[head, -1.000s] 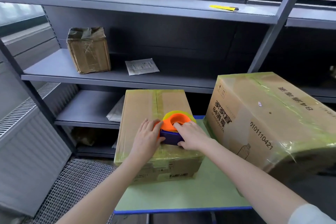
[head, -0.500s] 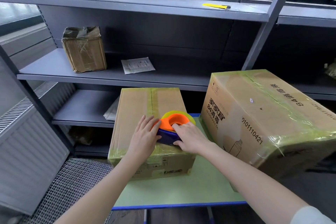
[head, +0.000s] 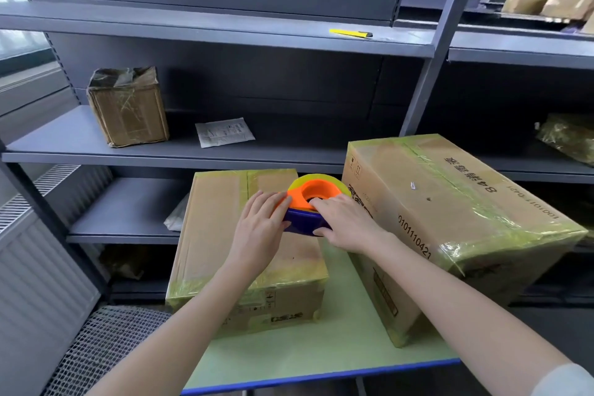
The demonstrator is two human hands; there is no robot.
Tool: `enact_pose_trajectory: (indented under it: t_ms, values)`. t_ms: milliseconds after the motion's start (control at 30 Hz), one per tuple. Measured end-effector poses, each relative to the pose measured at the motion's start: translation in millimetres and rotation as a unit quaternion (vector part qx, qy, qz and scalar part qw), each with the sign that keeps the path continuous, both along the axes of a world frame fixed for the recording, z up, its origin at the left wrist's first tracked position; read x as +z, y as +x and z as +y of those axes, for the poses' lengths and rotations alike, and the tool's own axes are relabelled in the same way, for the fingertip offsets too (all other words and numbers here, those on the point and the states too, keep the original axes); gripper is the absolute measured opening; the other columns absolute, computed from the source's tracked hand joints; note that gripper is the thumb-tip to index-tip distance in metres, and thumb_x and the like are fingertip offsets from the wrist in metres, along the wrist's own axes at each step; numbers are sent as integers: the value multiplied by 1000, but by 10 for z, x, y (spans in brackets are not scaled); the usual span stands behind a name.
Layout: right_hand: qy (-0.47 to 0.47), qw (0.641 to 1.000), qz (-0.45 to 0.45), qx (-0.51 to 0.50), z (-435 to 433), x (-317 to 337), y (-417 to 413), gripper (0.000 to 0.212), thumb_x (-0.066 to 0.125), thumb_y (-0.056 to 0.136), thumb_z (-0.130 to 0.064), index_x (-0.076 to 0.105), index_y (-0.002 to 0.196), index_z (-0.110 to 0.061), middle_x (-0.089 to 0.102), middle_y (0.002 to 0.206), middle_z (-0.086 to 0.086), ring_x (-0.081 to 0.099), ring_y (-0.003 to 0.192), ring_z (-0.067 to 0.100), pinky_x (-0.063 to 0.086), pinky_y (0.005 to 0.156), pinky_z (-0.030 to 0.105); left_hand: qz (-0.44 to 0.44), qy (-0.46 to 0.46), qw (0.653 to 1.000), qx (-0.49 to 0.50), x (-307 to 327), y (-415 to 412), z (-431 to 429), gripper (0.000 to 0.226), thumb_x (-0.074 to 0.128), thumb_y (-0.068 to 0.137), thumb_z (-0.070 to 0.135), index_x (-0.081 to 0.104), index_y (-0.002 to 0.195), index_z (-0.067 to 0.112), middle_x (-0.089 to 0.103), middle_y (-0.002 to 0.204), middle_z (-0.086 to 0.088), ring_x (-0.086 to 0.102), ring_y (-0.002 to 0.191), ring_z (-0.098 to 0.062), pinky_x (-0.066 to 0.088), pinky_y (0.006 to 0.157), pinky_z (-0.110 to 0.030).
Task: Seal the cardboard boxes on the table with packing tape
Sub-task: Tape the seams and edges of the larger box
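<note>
Two cardboard boxes stand on a pale green table (head: 289, 360). The smaller box (head: 218, 235) is at the left, with yellowish tape along its centre seam and edges. The larger box (head: 450, 219), printed with black characters and wrapped in tape, is at the right. A tape dispenser (head: 313, 199), orange and blue with a yellow-green roll, rests on the smaller box's top near its right edge. My right hand (head: 347, 222) grips the dispenser, fingers in its orange opening. My left hand (head: 260, 231) lies flat on the box top, fingertips touching the dispenser's left side.
Grey metal shelving stands behind the table. It carries a small taped box (head: 128, 106), a white packet (head: 225, 132) and, one shelf up, a yellow utility knife (head: 350, 33). More parcels (head: 546, 3) sit at the top right. A radiator (head: 35, 267) and mesh floor grate (head: 106, 347) are at the left.
Both hands and the dispenser have stayed on the smaller box's top, shifting slightly toward its far end. The camera view has tilted up a little.
</note>
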State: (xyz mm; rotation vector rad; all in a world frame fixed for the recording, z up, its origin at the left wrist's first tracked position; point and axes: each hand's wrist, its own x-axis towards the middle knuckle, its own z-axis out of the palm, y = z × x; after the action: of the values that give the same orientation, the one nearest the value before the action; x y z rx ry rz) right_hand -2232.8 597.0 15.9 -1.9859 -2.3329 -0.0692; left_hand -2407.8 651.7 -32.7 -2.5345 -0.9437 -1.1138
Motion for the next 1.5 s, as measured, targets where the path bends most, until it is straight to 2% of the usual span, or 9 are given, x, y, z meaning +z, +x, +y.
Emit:
enact_pose_trajectory:
  t_ms: [167,333,467,633,833,1100,1300,1400,1500]
  values:
    - [41,998,-17,-38,-140,354,326,33,61,89,-31,49,114,-13,62,108,1,53,104,24,35,95,32,-33,25,998,-38,291,401,13,42,79,69,6,66,109,-1,66,107,-16,61,97,-35,46,93,-47]
    - [49,992,4,-120,-461,577,743,46,60,90,-33,46,130,-18,58,123,1,46,117,25,36,101,37,-44,54,993,-96,486,959,-71,30,57,82,13,65,109,1,65,107,-13,58,96,-31,39,98,-41]
    - [55,985,-19,-163,-683,649,1046,43,59,91,-34,48,129,-17,59,124,1,48,117,22,32,102,33,7,12,991,-130,516,1369,-190,38,64,81,9,61,118,1,64,116,-15,60,109,-31,43,100,-46]
    - [37,976,-25,-214,-816,630,1345,40,57,92,-36,49,126,-18,61,117,1,52,111,22,35,98,34,49,-39,985,-162,524,1718,-317,44,61,83,10,55,126,0,59,126,-17,55,119,-32,37,104,-47]
    - [47,973,-4,-228,-851,529,1540,59,54,94,-37,33,145,-16,46,141,2,38,131,21,26,110,36,55,-82,980,-172,459,1924,-391,55,55,85,3,41,138,0,43,142,-17,36,135,-30,26,111,-41]
    - [171,953,109,-224,-973,268,1585,54,52,94,-37,39,142,-14,45,141,2,35,131,16,29,106,26,22,-83,977,-195,535,1918,-207,44,35,88,24,60,120,6,60,124,-10,55,114,-28,41,96,-38]
    - [189,916,240,-260,-1057,185,1625,48,28,101,-34,36,144,-13,34,150,2,24,140,13,27,113,28,-52,-174,970,-164,724,2046,62,35,39,93,17,64,115,6,63,117,-8,53,114,-26,34,97,-31]
    - [195,905,246,-287,-1059,145,1631,51,26,101,-38,36,144,-13,33,151,3,20,142,15,26,115,37,-55,-231,958,-161,810,2121,175,31,40,96,10,62,118,6,62,120,-8,51,115,-22,32,91,-23]
    - [226,883,206,-356,-1055,71,1566,69,10,94,-54,35,145,-14,29,153,4,15,144,20,11,119,43,-52,-328,930,-158,878,2254,302,34,36,99,17,61,121,8,62,120,-7,53,106,-16,34,82,-22]
